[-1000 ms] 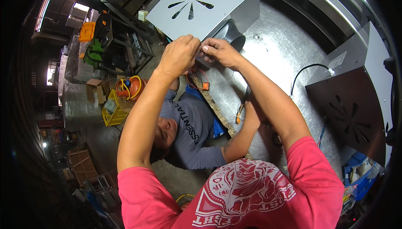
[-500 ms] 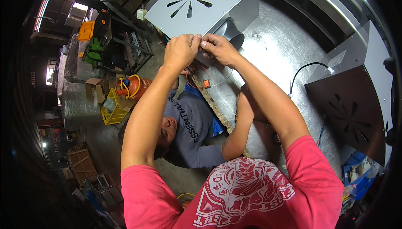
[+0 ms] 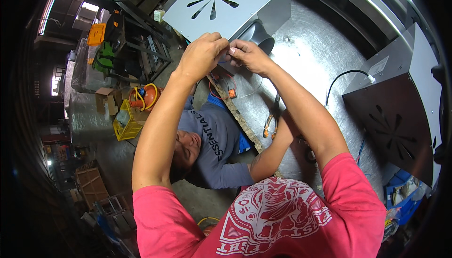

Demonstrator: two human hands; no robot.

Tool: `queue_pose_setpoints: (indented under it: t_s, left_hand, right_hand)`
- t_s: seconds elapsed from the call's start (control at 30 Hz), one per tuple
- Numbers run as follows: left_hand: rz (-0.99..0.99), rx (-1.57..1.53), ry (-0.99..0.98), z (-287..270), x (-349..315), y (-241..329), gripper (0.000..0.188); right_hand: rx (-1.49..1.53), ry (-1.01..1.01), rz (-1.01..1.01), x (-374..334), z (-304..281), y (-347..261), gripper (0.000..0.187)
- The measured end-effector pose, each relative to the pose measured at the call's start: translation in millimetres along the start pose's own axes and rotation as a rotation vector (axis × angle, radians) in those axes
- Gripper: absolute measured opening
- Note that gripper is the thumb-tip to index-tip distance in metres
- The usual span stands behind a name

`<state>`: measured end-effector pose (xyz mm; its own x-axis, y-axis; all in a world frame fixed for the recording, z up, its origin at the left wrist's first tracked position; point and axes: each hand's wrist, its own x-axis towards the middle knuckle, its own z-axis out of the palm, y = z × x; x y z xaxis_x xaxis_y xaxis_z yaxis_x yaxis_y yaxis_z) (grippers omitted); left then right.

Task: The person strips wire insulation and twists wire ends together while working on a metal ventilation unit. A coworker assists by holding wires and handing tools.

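Note:
My left hand [image 3: 202,54] and my right hand [image 3: 253,59] meet fingertip to fingertip in front of the silver metal box [image 3: 261,10], both closed in a pinch. What they pinch is too small and covered to make out; a bit of blue shows just below the fingers. Behind my right hand, a round grey duct collar [image 3: 259,36] sticks out from the box's side. Below my hands, a small orange piece [image 3: 232,93] lies with thin red wire near the bench edge. Orange-handled pliers [image 3: 269,121] rest on the metal bench [image 3: 301,46], left of my right forearm.
A co-worker in a grey shirt [image 3: 216,140] leans in at the bench's left edge, one forearm [image 3: 270,161] reaching over it under mine. At right stands a second metal box [image 3: 391,116] with a black cable [image 3: 341,76]. An orange gas cylinder [image 3: 149,97] and yellow crate [image 3: 127,126] stand left.
My left hand has shifted slightly, its wrist turning, while my right stays near the same spot. The co-worker's arm has moved right and down, and the pliers now show on the bench.

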<state>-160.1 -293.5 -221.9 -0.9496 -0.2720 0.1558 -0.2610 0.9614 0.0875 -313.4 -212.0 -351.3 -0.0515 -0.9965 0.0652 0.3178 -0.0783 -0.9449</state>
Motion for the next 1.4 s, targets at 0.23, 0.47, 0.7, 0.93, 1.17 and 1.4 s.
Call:
queue_pose_setpoints:
  t_s: [0.23, 0.47, 0.7, 0.93, 1.17, 1.4]
  left_hand:
    - [-0.165, -0.039, -0.009, 6.4, -4.1, 3.9, 0.018]
    - [-0.488, -0.084, -0.089, 0.4, 5.4, 12.7, 0.03]
    - [-0.148, -0.126, 0.002, -20.7, -5.2, 10.2, 0.041]
    - [0.059, 0.129, -0.048, -4.2, -2.7, 2.6, 0.01]
    - [-0.334, -0.025, 0.031, 8.6, -2.6, 0.8, 0.035]
    - [-0.729, -0.482, 0.026, 8.4, 3.6, -10.4, 0.046]
  right_hand:
    - [-0.03, -0.01, 0.005, -7.1, 0.8, -3.8, 0.022]
    - [-0.056, 0.008, -0.017, -3.0, 2.6, -7.2, 0.022]
    - [-0.036, 0.013, 0.009, -4.2, -0.2, -5.2, 0.022]
    - [-0.039, -0.046, 0.016, -0.9, -3.0, -2.2, 0.022]
    - [-0.042, -0.005, -0.044, -1.3, 2.2, -9.5, 0.022]
    - [0.034, 0.067, -0.04, 1.0, 5.2, -9.1, 0.024]
